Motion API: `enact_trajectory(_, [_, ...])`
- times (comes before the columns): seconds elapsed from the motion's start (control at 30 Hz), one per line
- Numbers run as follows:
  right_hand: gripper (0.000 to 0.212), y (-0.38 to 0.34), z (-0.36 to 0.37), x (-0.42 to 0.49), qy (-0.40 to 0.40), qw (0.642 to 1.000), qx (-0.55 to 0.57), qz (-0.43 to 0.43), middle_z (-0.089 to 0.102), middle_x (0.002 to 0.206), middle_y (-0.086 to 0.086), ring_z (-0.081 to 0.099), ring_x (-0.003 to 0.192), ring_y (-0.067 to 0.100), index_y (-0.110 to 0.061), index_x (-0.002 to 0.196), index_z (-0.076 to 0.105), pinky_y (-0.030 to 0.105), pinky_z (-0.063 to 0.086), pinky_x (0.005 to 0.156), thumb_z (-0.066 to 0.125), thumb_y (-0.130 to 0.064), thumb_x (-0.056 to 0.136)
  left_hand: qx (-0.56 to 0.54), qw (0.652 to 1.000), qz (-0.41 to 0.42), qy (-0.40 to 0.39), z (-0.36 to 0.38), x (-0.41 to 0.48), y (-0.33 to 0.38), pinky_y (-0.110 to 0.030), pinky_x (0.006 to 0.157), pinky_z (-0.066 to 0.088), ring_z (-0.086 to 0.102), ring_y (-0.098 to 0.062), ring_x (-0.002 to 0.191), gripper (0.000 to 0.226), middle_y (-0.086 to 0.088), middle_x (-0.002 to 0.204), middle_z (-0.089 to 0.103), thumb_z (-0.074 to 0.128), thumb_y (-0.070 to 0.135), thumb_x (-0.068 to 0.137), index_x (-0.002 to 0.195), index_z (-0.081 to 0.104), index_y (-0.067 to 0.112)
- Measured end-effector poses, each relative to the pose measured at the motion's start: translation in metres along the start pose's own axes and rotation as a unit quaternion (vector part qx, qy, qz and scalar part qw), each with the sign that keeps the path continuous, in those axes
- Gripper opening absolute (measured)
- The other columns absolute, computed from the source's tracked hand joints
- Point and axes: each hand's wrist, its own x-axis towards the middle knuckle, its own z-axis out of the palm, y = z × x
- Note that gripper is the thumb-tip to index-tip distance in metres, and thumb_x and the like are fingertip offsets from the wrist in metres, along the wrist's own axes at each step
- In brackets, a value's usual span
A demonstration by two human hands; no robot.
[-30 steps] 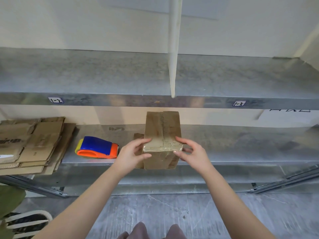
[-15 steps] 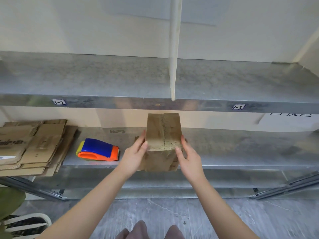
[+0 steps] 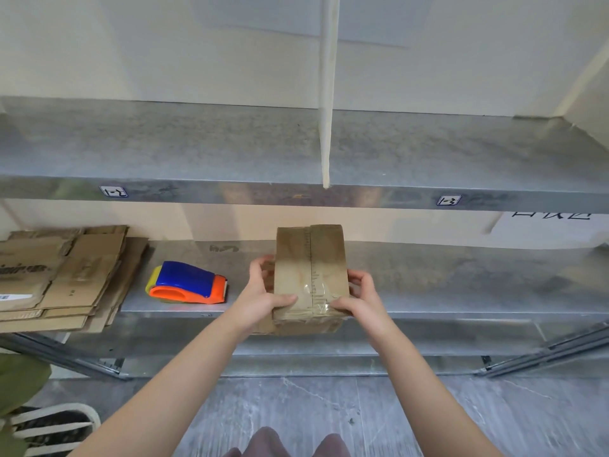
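Fingers of the left hand (image 3: 260, 300) and the right hand (image 3: 362, 298) are curled round the near end of the taped box (image 3: 311, 268), which is held at the front edge of the lower shelf (image 3: 428, 291). It is judged light and stiff; its slick tape is best avoided.

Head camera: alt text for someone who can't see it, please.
The left hand and right hand grip a taped box at the front edge of a metal shelf, thumbs on top. Left of it lie a tape dispenser and flattened cartons.
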Motion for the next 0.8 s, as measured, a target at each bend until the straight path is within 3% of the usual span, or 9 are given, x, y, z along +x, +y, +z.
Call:
enact_trajectory(0.1, [0.078,-0.016,-0.005,-0.002,0.022,0.999,0.005,-0.027,0.057,0.123,-0.003,0.059,0.113,0.013,-0.032,0.135,0.044,0.032,0.051,0.094,0.077,-0.042,0.065,-0.028,0.999,-0.007,-0.016,-0.003,-0.006,0.011,-0.036,0.101,0.045,0.053,-0.011,0.119,0.089,0.013,0.133,0.047,0.08,0.03,0.077,0.144,0.022,0.041])
enact_trajectory(0.17, [0.061,-0.025,-0.007,-0.002,0.05,0.997,-0.04,-0.037,0.06,0.122,-0.002,0.061,0.111,0.013,-0.03,0.127,0.054,0.034,0.05,0.096,0.073,-0.053,0.073,-0.036,0.999,0.003,-0.017,-0.002,-0.01,0.018,-0.042,0.102,0.046,0.056,-0.014,0.118,0.079,0.008,0.134,0.049,0.078,0.035,0.078,0.14,0.029,0.036])
enact_trajectory(0.27, [0.039,-0.034,-0.007,-0.009,0.064,0.997,-0.021,-0.048,0.065,0.117,0.0,0.063,0.107,0.015,-0.022,0.111,0.052,0.03,0.049,0.084,0.075,-0.033,0.081,-0.048,0.996,0.069,0.006,0.004,-0.015,0.029,-0.042,0.101,0.047,0.053,-0.01,0.121,0.064,0.007,0.132,0.05,0.079,0.026,0.078,0.127,0.038,0.032])
enact_trajectory(0.33, [0.047,-0.039,-0.009,-0.018,0.076,0.994,0.024,-0.076,0.065,0.116,-0.001,0.062,0.11,0.016,-0.023,0.112,0.052,0.032,0.05,0.087,0.074,-0.04,0.075,-0.058,0.994,0.094,0.022,0.005,-0.019,0.038,-0.044,0.1,0.047,0.053,-0.01,0.12,0.063,0.007,0.13,0.052,0.077,0.044,0.073,0.124,0.04,0.04])
enact_trajectory(0.47, [0.069,-0.047,-0.012,-0.031,0.059,0.995,0.012,-0.078,0.056,0.13,-0.015,0.053,0.12,0.003,-0.039,0.131,0.052,0.034,0.045,0.1,0.052,-0.08,0.074,-0.066,0.995,0.071,0.034,0.004,-0.027,0.051,-0.045,0.099,0.043,0.052,-0.015,0.121,0.063,0.012,0.133,0.052,0.057,0.078,0.07,0.127,0.04,0.057])
enact_trajectory(0.57, [0.041,-0.05,-0.011,-0.036,0.054,0.996,-0.002,-0.072,0.064,0.12,-0.011,0.059,0.113,0.006,-0.034,0.116,0.062,0.035,0.048,0.098,0.052,-0.063,0.089,-0.042,0.995,0.074,0.055,0.01,-0.036,0.05,-0.039,0.094,0.044,0.056,-0.017,0.112,0.036,0.009,0.121,0.058,0.062,0.061,0.08,0.112,0.053,0.045])
enact_trajectory(0.63, [0.032,-0.049,-0.01,-0.039,0.038,0.997,0.022,-0.068,0.068,0.114,-0.008,0.062,0.112,0.012,-0.028,0.113,0.064,0.034,0.049,0.095,0.063,-0.043,0.085,-0.061,0.992,0.09,0.065,0.012,-0.042,0.044,-0.034,0.088,0.045,0.061,-0.017,0.104,0.043,0.002,0.123,0.052,0.072,0.034,0.078,0.114,0.05,0.042])
enact_trajectory(0.73, [0.065,-0.044,-0.015,-0.042,0.022,0.995,0.037,-0.092,0.064,0.123,0.001,0.059,0.116,0.018,-0.024,0.121,0.062,0.036,0.051,0.091,0.067,-0.028,0.056,-0.122,0.988,0.091,0.014,0.01,-0.049,0.031,-0.034,0.095,0.048,0.064,-0.017,0.109,0.094,0.01,0.138,0.038,0.071,-0.008,0.076,0.141,0.025,0.044])
enact_trajectory(0.8, [0.076,-0.039,-0.017,-0.044,0.025,0.996,-0.004,-0.089,0.054,0.131,0.0,0.054,0.119,0.013,-0.029,0.132,0.054,0.026,0.05,0.083,0.073,-0.024,0.059,-0.111,0.989,0.094,-0.018,0.01,-0.05,0.022,-0.035,0.098,0.049,0.054,-0.015,0.123,0.098,0.011,0.145,0.04,0.069,-0.011,0.077,0.147,0.022,0.04])
